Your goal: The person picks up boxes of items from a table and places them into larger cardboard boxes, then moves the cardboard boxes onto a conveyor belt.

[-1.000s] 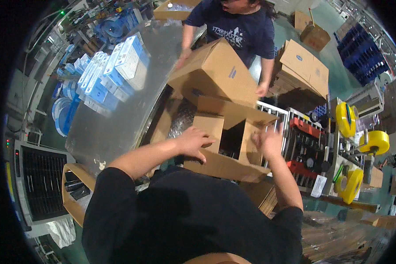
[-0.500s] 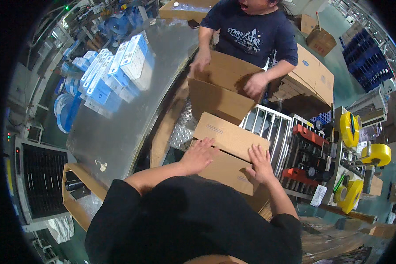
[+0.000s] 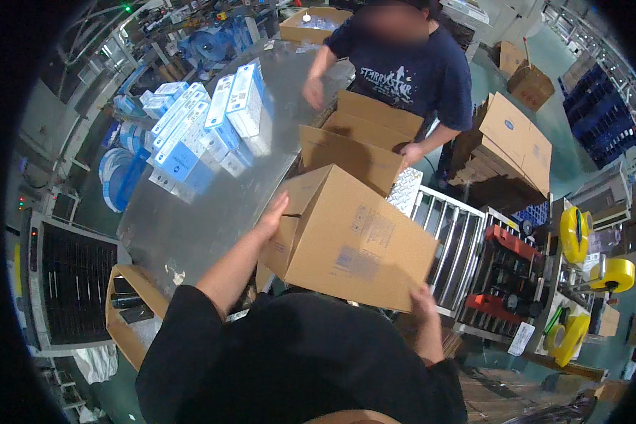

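The grey tabletop (image 3: 191, 240) spreads left of the brown carton (image 3: 364, 240), which tilts between the left hand (image 3: 270, 218), gripping its left end, and the right hand (image 3: 422, 302), gripping its lower right corner. Just past its far edge stands an open carton (image 3: 353, 155); metal rollers (image 3: 454, 258) show beyond its right edge. Tabletop surface separates its left end from blue-and-white boxes (image 3: 244, 106).

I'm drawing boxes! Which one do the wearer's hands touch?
The printed brown box, between left hand and right hand; the open box behind it touches neither.
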`<state>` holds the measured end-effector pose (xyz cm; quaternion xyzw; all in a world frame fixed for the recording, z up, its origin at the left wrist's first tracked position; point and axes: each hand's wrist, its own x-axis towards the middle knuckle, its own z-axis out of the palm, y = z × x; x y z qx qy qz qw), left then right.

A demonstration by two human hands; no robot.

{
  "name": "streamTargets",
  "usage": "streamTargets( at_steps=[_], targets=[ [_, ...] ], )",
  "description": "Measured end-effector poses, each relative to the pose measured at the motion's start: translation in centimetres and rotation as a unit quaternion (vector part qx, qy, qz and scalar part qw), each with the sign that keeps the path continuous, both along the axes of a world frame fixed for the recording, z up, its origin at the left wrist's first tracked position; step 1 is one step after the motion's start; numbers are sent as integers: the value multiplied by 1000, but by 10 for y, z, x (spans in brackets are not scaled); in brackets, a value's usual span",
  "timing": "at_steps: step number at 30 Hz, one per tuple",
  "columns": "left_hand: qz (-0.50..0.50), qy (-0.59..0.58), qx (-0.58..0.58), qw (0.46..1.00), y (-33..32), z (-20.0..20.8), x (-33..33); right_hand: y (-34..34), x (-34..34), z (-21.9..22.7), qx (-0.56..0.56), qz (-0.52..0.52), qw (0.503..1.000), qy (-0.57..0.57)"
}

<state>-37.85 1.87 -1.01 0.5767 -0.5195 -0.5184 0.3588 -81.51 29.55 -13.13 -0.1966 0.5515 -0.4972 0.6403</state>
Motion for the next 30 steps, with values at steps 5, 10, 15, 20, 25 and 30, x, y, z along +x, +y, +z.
streamTargets(
  at_steps=[5,10,15,20,25,30],
  targets=[
    [-110,408,292,858,26,19,-40,-3,-39,165,-106,-55,987,112],
    [-171,63,261,948,-14,0,-7,-112,82,203,-190,276,924,183],
    [-179,30,34,983,-40,25,24,-138,199,210,-101,532,656,526],
    [-177,-335,68,923,-33,-3,26,-105,256,142,48,496,568,655],
    [-215,-221,83,948,-87,-51,59,-99,276,124,51,480,574,661],
    [-192,-231,65,951,-92,-86,75,-112,280,122,49,477,570,668]
  ],
)
